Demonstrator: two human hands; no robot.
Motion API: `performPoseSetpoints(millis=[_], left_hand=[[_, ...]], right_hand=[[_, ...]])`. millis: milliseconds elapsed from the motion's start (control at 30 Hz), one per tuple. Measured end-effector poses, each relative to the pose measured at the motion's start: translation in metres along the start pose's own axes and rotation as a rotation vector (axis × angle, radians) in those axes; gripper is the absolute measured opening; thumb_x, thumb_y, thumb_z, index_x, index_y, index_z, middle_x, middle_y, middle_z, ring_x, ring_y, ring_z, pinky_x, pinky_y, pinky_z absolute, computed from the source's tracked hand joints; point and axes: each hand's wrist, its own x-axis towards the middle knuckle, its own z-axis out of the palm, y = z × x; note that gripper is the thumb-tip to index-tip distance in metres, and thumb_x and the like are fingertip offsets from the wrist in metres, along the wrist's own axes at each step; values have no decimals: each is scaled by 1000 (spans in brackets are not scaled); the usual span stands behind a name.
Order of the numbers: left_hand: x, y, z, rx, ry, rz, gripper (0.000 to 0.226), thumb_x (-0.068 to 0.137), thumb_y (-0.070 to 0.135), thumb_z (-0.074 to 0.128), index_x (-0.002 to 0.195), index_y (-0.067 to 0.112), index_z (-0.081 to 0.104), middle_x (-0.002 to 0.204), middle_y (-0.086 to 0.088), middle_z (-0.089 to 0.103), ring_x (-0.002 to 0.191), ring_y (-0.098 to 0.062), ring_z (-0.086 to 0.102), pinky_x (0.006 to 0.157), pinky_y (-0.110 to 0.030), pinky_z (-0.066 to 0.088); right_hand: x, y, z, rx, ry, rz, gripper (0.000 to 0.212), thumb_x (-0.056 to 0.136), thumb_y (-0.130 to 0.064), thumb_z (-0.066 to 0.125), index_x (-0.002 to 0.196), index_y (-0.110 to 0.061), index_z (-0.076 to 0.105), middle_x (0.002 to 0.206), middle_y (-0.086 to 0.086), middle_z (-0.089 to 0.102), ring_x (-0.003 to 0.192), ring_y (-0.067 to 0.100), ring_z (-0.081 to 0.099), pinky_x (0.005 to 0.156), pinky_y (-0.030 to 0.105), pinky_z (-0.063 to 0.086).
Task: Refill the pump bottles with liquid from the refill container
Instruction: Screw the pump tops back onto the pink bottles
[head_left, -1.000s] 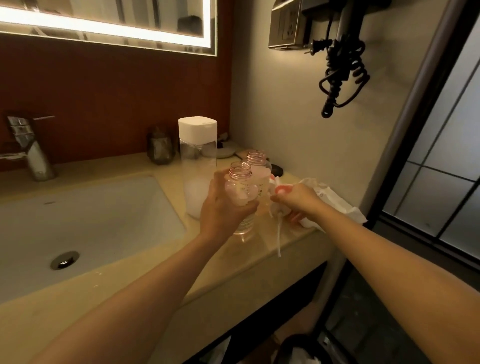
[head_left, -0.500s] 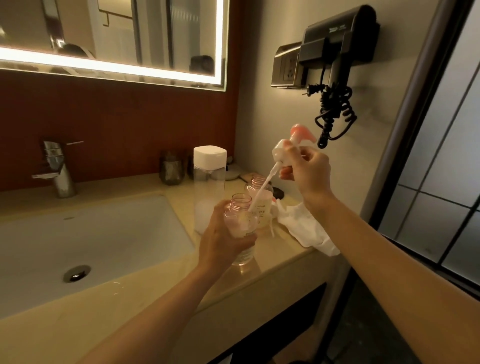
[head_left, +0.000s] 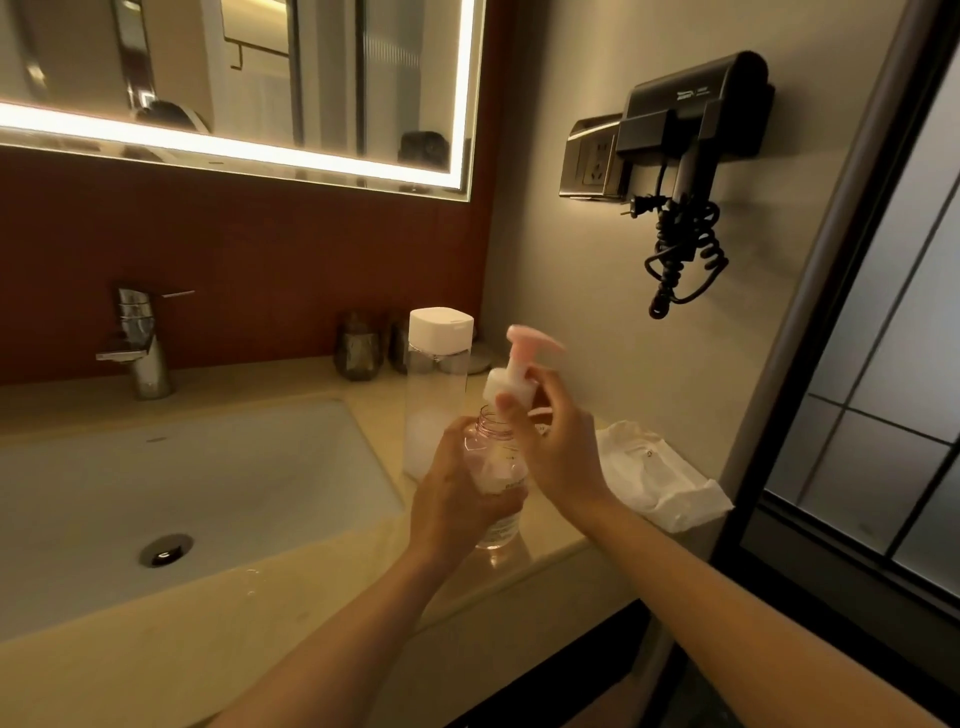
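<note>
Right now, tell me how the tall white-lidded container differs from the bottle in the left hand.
The container is taller than the bottle. The container wears a white lid; the bottle's neck is uncapped, the right hand holding the pump head above it. The container stands untouched; the left hand grips the bottle. Both are clear and upright.

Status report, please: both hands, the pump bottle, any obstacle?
Left hand grips pump bottle, upright. Right hand holds pump head just above open neck, not seated. No obstacle seen.
</note>
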Motion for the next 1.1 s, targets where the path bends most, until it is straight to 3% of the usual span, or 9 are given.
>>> performPoseSetpoints(millis=[100, 300, 533, 667, 833, 900, 967, 1100], left_hand=[[0, 0, 1, 17, 11, 12, 90, 59, 36, 83, 132, 26, 31, 118, 4, 56, 91, -6, 54, 65, -11, 41], [0, -1, 0, 33, 29, 11, 91, 59, 37, 83, 133, 25, 31, 117, 4, 57, 91, -8, 56, 66, -20, 49], [-1, 1, -1, 41, 26, 45, 91, 59, 40, 83, 132, 20, 33, 119, 1, 58, 97, -16, 61, 71, -28, 55], [0, 1, -1, 46, 35, 28, 93, 59, 42, 82, 135, 23, 32, 123, 2, 56, 99, -15, 60, 71, -18, 46], [1, -1, 0, 61, 44, 40, 91, 59, 44, 81, 133, 24, 32, 121, 4, 57, 97, -14, 61, 72, -17, 45], [1, -1, 1, 85, 51, 47, 92, 59, 44, 81, 134, 23, 32, 120, 3, 57, 97, -14, 61, 71, -14, 43], [1, -2, 1, 95, 52, 50, 92, 58, 43, 82, 133, 22, 33, 120, 3, 58, 96, -13, 60, 71, -11, 41], [0, -2, 0, 74, 51, 58, 90, 58, 41, 82, 132, 25, 33, 118, 5, 58, 94, -13, 60, 68, -14, 41]], right_hand=[[-9, 5, 7, -59, -27, -11, 45, 84, -41, 58, 122, -16, 52, 114, 1, 62, 96, 13, 60, 84, 35, 54], [-17, 11, 10, -48, -27, -10, 44, 83, -39, 61, 119, -16, 53, 115, 2, 61, 100, 14, 57, 86, 35, 53], [-11, 3, 17, 6, 9, 107, 45, 79, -41, 66, 111, -18, 44, 103, -8, 54, 90, 10, 58, 72, 14, 49], [-5, 2, 11, 32, 29, 149, 36, 86, -38, 58, 108, -11, 47, 101, 0, 59, 90, 15, 61, 79, 28, 55], [3, 1, 7, 108, -217, 232, 41, 92, -35, 48, 130, -21, 37, 126, -3, 48, 112, 17, 52, 92, 37, 49], [4, -1, 8, 174, -330, 264, 33, 96, -37, 38, 128, -30, 39, 122, -5, 47, 114, 18, 51, 95, 37, 47], [1, -1, 8, 195, -294, 246, 26, 95, -39, 35, 118, -31, 46, 111, -4, 56, 106, 20, 57, 89, 33, 51], [-5, 2, 5, -70, -86, 81, 38, 91, -37, 44, 114, -11, 61, 109, 5, 66, 96, 18, 62, 83, 29, 52]])
